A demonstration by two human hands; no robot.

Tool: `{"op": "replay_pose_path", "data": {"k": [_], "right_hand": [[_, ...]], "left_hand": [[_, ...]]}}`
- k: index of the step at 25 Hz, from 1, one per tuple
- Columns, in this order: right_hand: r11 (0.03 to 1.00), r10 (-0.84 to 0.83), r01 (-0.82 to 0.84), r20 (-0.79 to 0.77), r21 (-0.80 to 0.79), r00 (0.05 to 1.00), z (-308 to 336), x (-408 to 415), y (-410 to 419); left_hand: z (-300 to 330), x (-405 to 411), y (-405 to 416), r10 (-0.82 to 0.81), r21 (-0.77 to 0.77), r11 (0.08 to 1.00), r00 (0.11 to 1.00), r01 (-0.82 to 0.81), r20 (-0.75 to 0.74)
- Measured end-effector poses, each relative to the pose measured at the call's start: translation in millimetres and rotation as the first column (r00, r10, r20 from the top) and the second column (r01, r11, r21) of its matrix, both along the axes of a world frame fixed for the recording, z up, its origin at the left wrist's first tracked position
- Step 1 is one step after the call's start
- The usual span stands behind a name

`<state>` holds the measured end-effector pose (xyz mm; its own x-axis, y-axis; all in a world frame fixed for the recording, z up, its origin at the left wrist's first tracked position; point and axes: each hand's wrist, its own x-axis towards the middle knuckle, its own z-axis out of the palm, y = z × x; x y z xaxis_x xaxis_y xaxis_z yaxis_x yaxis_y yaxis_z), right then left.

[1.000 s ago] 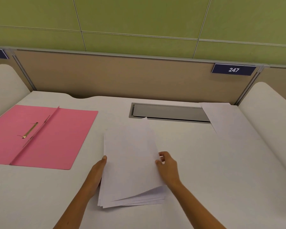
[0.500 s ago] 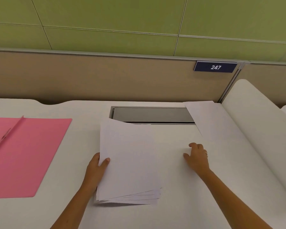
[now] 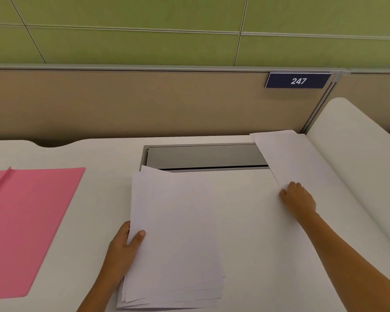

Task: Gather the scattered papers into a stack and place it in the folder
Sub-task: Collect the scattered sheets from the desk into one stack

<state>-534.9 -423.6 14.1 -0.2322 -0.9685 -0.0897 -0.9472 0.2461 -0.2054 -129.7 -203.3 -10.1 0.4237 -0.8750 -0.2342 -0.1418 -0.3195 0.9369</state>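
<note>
left hand thumb-pinching, near; right hand curled, arm outstretched

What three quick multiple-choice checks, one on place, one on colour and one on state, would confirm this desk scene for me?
1. Where does the loose sheet lie?
A. On the folder
B. At the desk's far right, partly over the grey hatch
C. On top of the stack

2. What colour is the folder?
A. Blue
B. Green
C. Pink

3. What is the left hand doing?
A. Holding the stack of papers at its left edge
B. Resting flat on the folder
C. Raised off the desk, empty

Answers: 1 B, the right hand reaches its near corner there. 2 C, it lies open at the left, plainly pink. 3 A, its thumb lies on the top sheet.
</note>
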Motion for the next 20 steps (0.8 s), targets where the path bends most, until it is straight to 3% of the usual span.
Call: {"op": "replay_pose_path", "data": {"k": [6,9,11,14,16,20], "right_hand": [[1.0,0.022,-0.021,-0.248,0.009,0.968,16.5,-7.4,-0.2],[0.972,0.034,-0.061,-0.119,-0.228,0.992,12.6,1.4,12.1],[0.889,0.156,-0.149,-0.021,-0.433,0.988,9.2,22.1,27.0],[0.779,0.39,-0.291,0.066,-0.555,0.918,1.0,73.6,63.5],[0.75,0.509,-0.383,0.1,-0.539,0.855,-3.6,116.3,101.2],[0.595,0.747,-0.654,0.019,-0.467,0.665,-12.8,185.7,185.9]], "left_hand": [[-0.2,1.0,-0.2,-0.001,0.009,1.0,1.0,0.001,0.01],[1.5,1.4,-0.4,0.001,0.023,1.0,1.0,-0.001,0.0],[3.9,0.2,-0.3,0.012,0.03,0.999,1.0,-0.012,-0.016],[6.8,-1.7,1.8,0.014,0.053,0.999,0.999,-0.012,-0.036],[8.7,-2.9,6.4,-0.002,0.065,0.998,0.999,0.005,-0.048],[12.2,-5.7,21.5,-0.013,0.081,0.997,0.999,0.017,-0.038]]}}
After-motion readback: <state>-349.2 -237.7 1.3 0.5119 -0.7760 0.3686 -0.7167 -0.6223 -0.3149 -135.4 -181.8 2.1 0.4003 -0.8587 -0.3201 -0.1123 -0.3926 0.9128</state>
